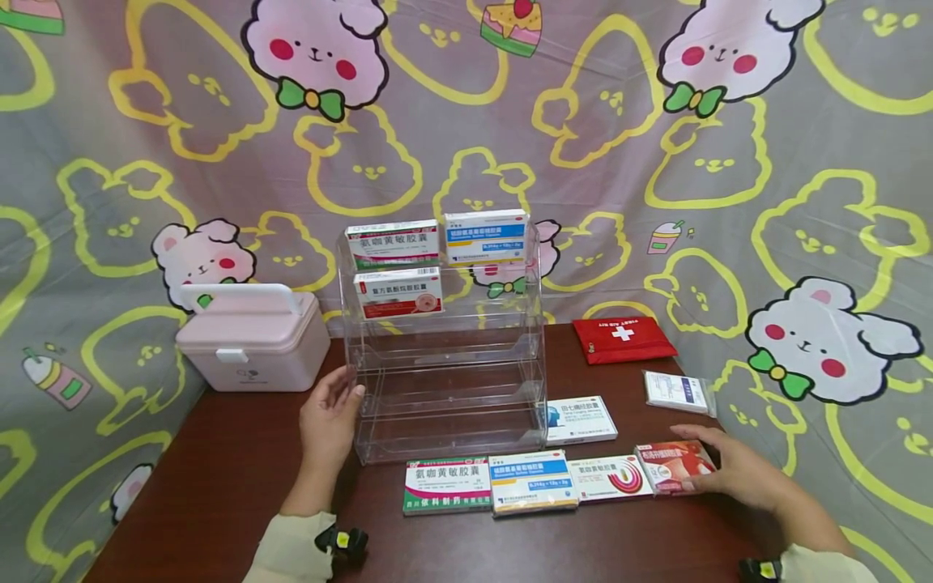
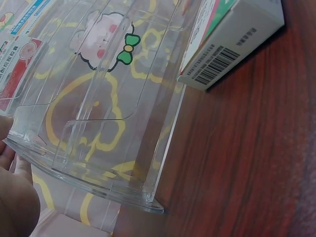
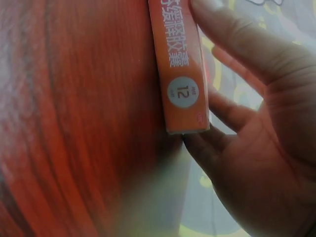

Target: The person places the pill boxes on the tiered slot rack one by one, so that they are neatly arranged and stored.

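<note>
Head view: left hand [image 1: 330, 417] grips the clear, tiered plastic rack [image 1: 452, 444], right hand [image 1: 751, 474] pinches a red rectangular cardboard box [image 1: 672, 466]; a leftward tug could topple the rack.

Free lower rack tiers [image 1: 452, 402], flanking side walls [image 1: 541, 356]; boxes [image 1: 534, 483] in front
</note>
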Demonstrator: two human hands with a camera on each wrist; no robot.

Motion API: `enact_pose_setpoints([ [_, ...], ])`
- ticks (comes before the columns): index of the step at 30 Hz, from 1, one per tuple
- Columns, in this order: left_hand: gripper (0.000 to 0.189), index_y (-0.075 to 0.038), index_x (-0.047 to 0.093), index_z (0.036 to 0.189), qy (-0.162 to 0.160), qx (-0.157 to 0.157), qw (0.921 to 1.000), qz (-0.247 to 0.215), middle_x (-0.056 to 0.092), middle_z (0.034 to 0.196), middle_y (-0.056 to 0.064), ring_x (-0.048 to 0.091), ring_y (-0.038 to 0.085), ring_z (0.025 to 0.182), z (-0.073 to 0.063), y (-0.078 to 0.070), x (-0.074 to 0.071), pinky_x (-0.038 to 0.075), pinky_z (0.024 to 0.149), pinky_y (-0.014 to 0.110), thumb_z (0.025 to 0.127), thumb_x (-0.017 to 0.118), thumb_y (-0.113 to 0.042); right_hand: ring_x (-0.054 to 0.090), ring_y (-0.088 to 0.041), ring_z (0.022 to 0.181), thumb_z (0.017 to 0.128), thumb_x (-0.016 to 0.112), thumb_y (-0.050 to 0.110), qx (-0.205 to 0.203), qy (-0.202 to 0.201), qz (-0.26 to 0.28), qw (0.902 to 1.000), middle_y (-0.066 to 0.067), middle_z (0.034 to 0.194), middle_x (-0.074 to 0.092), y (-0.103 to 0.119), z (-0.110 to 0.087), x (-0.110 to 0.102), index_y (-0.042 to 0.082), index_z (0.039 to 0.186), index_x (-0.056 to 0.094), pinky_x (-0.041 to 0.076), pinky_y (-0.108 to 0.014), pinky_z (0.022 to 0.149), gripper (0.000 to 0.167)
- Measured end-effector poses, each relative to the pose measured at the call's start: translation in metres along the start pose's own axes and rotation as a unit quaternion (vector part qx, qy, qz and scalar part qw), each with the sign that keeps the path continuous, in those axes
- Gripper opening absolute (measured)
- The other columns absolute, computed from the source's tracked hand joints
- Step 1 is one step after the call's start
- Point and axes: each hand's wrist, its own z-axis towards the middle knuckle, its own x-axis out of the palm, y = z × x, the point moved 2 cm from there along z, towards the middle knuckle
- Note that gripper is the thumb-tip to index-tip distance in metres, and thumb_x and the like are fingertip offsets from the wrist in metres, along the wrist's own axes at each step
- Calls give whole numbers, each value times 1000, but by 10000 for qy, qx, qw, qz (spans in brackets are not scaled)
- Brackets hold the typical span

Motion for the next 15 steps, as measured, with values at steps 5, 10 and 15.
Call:
enact_pose_setpoints([
  [5,41,9,66,139,21,14,10000,34,68,142,29,64,-7,117,0,3,-1,50,106,6,100,75,5,52,-48,128,78,97,40,-18,-159,-95,9998,-34,146,52,6,0,-3,7,161,46,59,-64,98,103],
  [10,41,8,66,139,32,16,10000,88,69,142,29,65,-4,120,0,3,-1,50,106,6,100,75,3,52,-50,127,75,99,42,-10,-228,-441,9988,-35,147,51,9,1,-7,6,157,53,62,-67,96,101],
  [15,40,6,67,139,-6,-76,9999,107,69,142,29,64,-1,121,1,3,-1,50,106,6,100,75,4,56,-46,122,79,97,33,33,-281,-570,9980,-33,142,60,13,1,-14,4,148,63,64,-61,94,81],
])
